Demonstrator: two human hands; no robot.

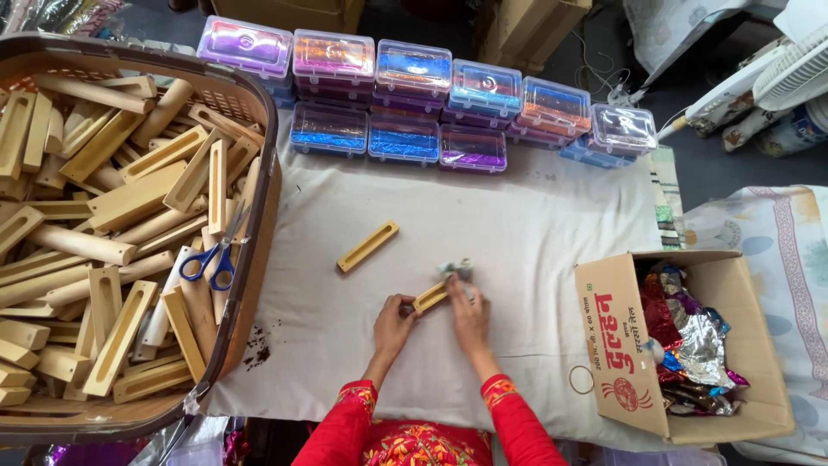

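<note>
Red embroidered sleeves (345, 431) come in from the bottom edge. Both hands meet on a small wooden block (429, 297) at the middle of the cloth-covered tabletop (535, 224). The left hand (394, 321) pinches the block's near end with its fingers; the right hand (468, 312) closes its fingers around the far end, where a crumpled silvery foil piece (455, 269) sits against the wood.

A second slotted wooden block (367, 246) lies apart, up and to the left. An open brown cardboard box (617, 345) with red print on its side, holding shiny foil scraps, stands at the right edge. Clear lidded plastic boxes (414, 95) with blue, purple and orange contents line the far edge in two rows. A brown basket (259, 216) of wooden blocks, with blue-handled scissors (216, 255) on top, fills the left. Bare cloth stays open between them.
</note>
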